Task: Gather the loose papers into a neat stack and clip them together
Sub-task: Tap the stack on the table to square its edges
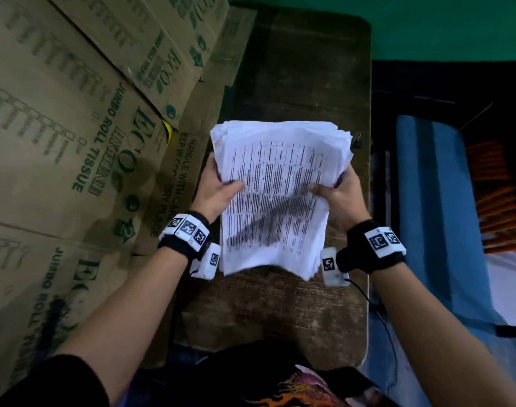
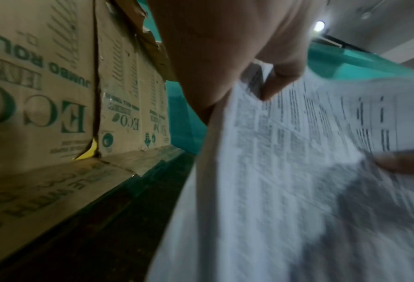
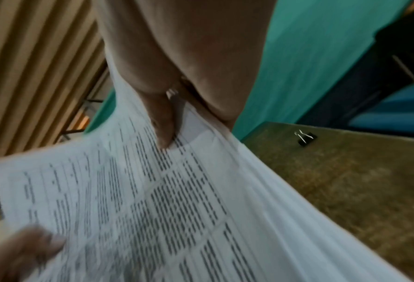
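A thick, uneven stack of printed white papers (image 1: 275, 198) is held above the dark wooden table (image 1: 303, 83). My left hand (image 1: 221, 189) grips its left edge, thumb on the top sheet and fingers underneath. My right hand (image 1: 336, 192) grips the right edge the same way. The sheets' edges are not flush and the near end sags. A black binder clip (image 1: 357, 141) lies on the table just past the stack's far right corner; the right wrist view shows the binder clip (image 3: 306, 138) alone on the wood. The left wrist view shows the papers (image 2: 285, 181) under my thumb (image 2: 277, 82).
Cardboard boxes (image 1: 74, 113) printed with green lettering stand along the table's left side. A blue cushioned seat (image 1: 438, 201) is to the right, past the table's edge. A teal wall (image 1: 427, 22) runs behind the table. Bare wood lies beyond and in front of the stack.
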The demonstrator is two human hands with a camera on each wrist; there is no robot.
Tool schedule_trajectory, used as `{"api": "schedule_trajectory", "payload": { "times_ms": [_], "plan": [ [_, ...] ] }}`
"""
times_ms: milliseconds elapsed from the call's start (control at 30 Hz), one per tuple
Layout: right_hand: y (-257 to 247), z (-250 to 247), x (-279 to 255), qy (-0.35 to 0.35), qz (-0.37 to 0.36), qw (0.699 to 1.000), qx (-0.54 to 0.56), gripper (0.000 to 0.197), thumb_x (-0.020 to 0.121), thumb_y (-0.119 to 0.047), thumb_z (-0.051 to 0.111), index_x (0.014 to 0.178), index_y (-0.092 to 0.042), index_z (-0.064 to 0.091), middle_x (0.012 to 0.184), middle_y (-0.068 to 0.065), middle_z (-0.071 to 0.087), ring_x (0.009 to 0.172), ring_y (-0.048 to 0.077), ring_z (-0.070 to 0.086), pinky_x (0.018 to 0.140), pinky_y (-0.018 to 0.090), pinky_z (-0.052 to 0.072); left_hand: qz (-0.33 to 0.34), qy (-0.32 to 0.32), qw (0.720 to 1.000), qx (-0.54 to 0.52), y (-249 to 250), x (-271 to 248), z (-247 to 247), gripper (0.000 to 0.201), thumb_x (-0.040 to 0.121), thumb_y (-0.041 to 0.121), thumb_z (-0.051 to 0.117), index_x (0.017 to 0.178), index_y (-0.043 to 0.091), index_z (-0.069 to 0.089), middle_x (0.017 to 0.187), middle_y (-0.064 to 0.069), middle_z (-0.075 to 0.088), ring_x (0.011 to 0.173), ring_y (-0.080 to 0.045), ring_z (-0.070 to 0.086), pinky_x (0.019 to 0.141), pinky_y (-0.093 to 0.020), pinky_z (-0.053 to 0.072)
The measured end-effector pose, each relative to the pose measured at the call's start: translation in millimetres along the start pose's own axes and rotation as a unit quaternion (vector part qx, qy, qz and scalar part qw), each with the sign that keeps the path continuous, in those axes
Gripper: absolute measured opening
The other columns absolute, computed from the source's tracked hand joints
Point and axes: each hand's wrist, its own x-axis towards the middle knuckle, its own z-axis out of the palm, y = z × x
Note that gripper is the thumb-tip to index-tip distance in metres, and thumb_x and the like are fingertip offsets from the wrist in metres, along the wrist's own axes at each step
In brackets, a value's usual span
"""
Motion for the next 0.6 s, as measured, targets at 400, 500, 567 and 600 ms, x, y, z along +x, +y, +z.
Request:
{"api": "schedule_trajectory", "payload": {
  "times_ms": [400,500,567,600],
  "plan": [
    [129.8,23.6,29.5,-0.034,0.255,0.927,-0.272,0.060,0.082,-0.015,0.075,0.129,-0.001,0.041,0.130,0.017,0.054,0.117,0.032,0.055,0.089,0.038,0.048,-0.322,-0.080,0.943,0.027,-121.0,22.5,27.5,0.059,0.083,-0.011,0.056,0.135,0.010,0.039,0.130,-0.013,0.057,0.119,-0.030,0.055,0.103,-0.050,0.043],
    [138.6,27.2,41.3,-0.047,0.320,0.912,-0.253,0.057,0.093,-0.024,0.063,0.134,0.001,0.032,0.137,0.019,0.047,0.121,0.033,0.051,0.083,0.035,0.043,-0.334,-0.099,0.933,0.088,-131.1,33.9,31.4,0.057,0.075,0.006,0.060,0.130,0.009,0.042,0.123,-0.013,0.060,0.106,-0.028,0.058,0.097,-0.042,0.047],
    [140.8,26.2,51.5,-0.028,0.346,0.907,-0.238,0.059,0.097,-0.033,0.054,0.137,0.002,0.031,0.140,0.020,0.045,0.123,0.034,0.050,0.089,0.037,0.043,-0.330,-0.088,0.935,0.100,-124.1,42.1,29.3,0.046,0.079,0.012,0.060,0.122,0.006,0.047,0.115,-0.012,0.061,0.097,-0.026,0.057,0.086,-0.035,0.046],
    [141.2,26.8,56.5,-0.016,0.348,0.907,-0.237,0.058,0.098,-0.034,0.051,0.138,0.002,0.030,0.140,0.021,0.045,0.122,0.035,0.050,0.091,0.039,0.043,-0.331,-0.073,0.935,0.106,-121.2,46.6,28.3,0.044,0.082,0.016,0.058,0.123,0.006,0.045,0.113,-0.012,0.059,0.095,-0.027,0.055,0.083,-0.035,0.043]
  ]
}}
